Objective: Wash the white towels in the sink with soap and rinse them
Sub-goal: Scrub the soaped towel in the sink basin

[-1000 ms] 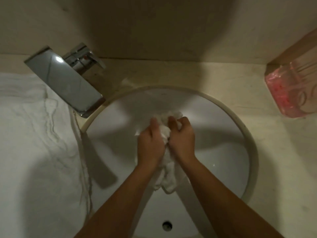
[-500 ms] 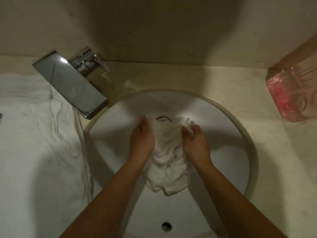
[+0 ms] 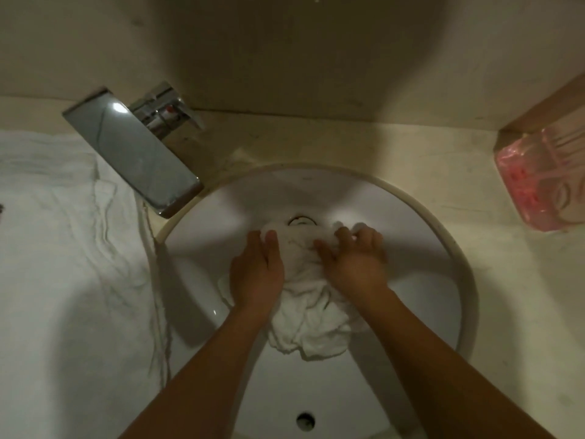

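A crumpled wet white towel (image 3: 311, 324) lies in the round white sink (image 3: 424, 280), reaching from the drain (image 3: 300, 221) toward the near side. My left hand (image 3: 258, 274) lies on the towel's left part with its fingers fairly straight, pressing it against the basin. My right hand (image 3: 356, 258) is on the towel's right part, its fingers curled into the cloth near the far edge. The two hands are apart, with bunched towel between them.
A chrome tap (image 3: 133, 153) with a flat spout juts over the sink's far left rim. A large white towel (image 3: 63, 280) covers the counter at the left. A pink plastic packet (image 3: 544, 185) sits on the beige counter (image 3: 506, 312) at the right. An overflow hole (image 3: 305, 420) is in the near wall.
My hands were close together, rubbing the bunched towel; they have moved apart and farther into the basin, and the towel is spread wider beneath them. The drain has come into sight.
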Motion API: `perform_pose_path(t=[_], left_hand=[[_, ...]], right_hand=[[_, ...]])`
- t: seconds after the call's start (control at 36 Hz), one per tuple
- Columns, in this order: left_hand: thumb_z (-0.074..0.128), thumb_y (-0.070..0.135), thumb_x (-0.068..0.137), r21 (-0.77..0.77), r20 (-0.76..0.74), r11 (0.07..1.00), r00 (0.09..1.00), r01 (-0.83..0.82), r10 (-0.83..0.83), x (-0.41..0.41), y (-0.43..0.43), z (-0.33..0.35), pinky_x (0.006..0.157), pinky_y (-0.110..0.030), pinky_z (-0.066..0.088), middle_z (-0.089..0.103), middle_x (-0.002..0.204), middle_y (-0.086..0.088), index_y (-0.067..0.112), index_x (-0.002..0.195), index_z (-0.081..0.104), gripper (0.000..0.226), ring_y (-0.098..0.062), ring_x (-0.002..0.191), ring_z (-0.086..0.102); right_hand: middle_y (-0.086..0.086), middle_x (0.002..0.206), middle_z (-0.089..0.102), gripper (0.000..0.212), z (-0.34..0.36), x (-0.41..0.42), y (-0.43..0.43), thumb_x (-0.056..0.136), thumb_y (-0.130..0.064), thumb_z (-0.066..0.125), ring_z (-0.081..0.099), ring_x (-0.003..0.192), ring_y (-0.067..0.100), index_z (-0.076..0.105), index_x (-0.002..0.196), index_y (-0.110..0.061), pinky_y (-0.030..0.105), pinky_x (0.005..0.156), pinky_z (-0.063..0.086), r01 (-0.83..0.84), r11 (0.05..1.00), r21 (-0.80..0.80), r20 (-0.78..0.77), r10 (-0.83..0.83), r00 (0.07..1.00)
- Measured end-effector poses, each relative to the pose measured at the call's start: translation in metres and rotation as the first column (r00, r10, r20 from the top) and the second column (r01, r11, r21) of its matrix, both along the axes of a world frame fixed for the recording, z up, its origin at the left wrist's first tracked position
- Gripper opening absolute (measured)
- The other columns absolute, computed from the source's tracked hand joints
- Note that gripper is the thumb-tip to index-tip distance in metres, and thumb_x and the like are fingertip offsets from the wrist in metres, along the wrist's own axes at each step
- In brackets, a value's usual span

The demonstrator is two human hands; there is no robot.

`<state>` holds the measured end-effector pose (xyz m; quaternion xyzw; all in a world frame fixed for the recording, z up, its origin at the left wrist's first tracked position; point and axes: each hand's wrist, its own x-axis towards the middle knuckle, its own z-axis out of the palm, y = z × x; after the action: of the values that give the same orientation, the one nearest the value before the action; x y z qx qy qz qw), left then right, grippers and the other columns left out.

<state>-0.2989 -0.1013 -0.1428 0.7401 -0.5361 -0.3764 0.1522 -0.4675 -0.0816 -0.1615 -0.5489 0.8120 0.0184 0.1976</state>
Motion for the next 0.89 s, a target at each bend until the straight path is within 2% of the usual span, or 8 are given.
perform_pose_path(t=[0.11,0.25,0.39,0.47,0.64,0.75,0.83,0.89], left_hand=[[0.022,0.051,0.113,0.079,-0.051,0.993,0.995,-0.084,0.088,-0.001,-0.01,0.005,0.082,-0.036,0.038,0.069,0.122,-0.019,0.007,0.129,0.061,0.061,-0.04,0.116,0.064],[0.013,0.058,0.111,0.201,-0.238,0.955,0.935,-0.219,0.264,-0.012,-0.027,0.021,0.119,-0.039,0.035,0.055,0.156,-0.01,0.016,0.155,0.052,0.072,-0.032,0.145,0.05],[0.02,0.059,0.112,0.214,-0.44,0.941,0.835,-0.261,0.332,-0.037,-0.026,0.037,0.079,-0.027,0.055,0.076,0.08,0.002,0.019,0.087,0.072,0.07,-0.01,0.083,0.073],[0.022,0.049,0.114,0.072,-0.468,0.978,0.859,-0.198,0.208,-0.04,-0.022,0.047,0.062,-0.021,0.049,0.071,0.067,0.001,0.001,0.08,0.07,0.075,-0.001,0.06,0.065],[0.022,0.059,0.112,0.159,-0.472,0.954,0.829,-0.256,0.301,-0.031,-0.034,0.042,0.091,-0.039,0.055,0.078,0.089,-0.008,0.011,0.084,0.071,0.074,-0.027,0.094,0.073],[0.021,0.054,0.113,0.183,-0.499,0.967,0.831,-0.178,0.247,-0.039,-0.011,0.048,0.084,-0.041,0.057,0.076,0.075,-0.009,0.006,0.079,0.073,0.078,-0.022,0.079,0.074],[0.021,0.053,0.114,0.145,-0.469,0.963,0.841,-0.228,0.27,-0.034,-0.028,0.051,0.079,-0.037,0.05,0.074,0.08,-0.012,0.004,0.084,0.07,0.075,-0.033,0.091,0.072],[0.024,0.053,0.114,0.145,-0.456,0.958,0.842,-0.249,0.288,-0.029,-0.042,0.052,0.084,-0.032,0.046,0.072,0.105,-0.017,0.007,0.104,0.068,0.064,-0.038,0.112,0.066]], right_hand=[[0.018,0.136,0.052,0.064,0.003,0.002,0.002,0.106,-0.064,0.04,0.047,0.129,0.04,0.055,0.14,-0.012,0.045,0.102,0.043,0.094,0.992,0.089,0.071,-0.1,0.992],[0.019,0.125,0.067,0.061,0.043,0.02,-0.015,0.11,-0.054,0.039,0.062,0.12,0.037,0.065,0.124,-0.001,0.033,0.09,0.041,0.36,0.927,0.108,0.536,-0.36,0.764],[0.002,0.09,0.068,0.05,0.069,0.046,-0.036,0.111,-0.051,0.039,0.063,0.084,0.02,0.064,0.09,-0.014,0.032,0.077,0.039,0.462,0.887,-0.016,0.644,-0.344,0.683],[0.005,0.085,0.07,0.053,0.063,0.035,-0.045,0.112,-0.048,0.038,0.065,0.081,0.02,0.066,0.084,-0.014,0.035,0.074,0.044,0.587,0.807,-0.07,0.685,-0.389,0.616],[0.004,0.079,0.069,0.049,0.065,0.053,-0.012,0.107,-0.047,0.038,0.062,0.075,0.019,0.058,0.073,-0.02,0.035,0.069,0.041,0.387,0.903,-0.187,0.669,-0.171,0.723],[0.007,0.077,0.068,0.053,0.056,0.029,-0.037,0.112,-0.043,0.041,0.062,0.075,0.024,0.058,0.071,-0.014,0.031,0.069,0.038,0.51,0.853,-0.109,0.613,-0.346,0.711],[0.0,0.074,0.067,0.052,0.065,0.045,-0.023,0.112,-0.042,0.041,0.062,0.073,0.018,0.058,0.069,-0.019,0.032,0.068,0.042,0.469,0.874,-0.128,0.651,-0.282,0.705],[-0.007,0.07,0.06,0.049,0.077,0.06,-0.005,0.108,-0.044,0.039,0.054,0.066,0.011,0.051,0.065,-0.027,0.03,0.066,0.039,0.397,0.899,-0.185,0.689,-0.169,0.705]])
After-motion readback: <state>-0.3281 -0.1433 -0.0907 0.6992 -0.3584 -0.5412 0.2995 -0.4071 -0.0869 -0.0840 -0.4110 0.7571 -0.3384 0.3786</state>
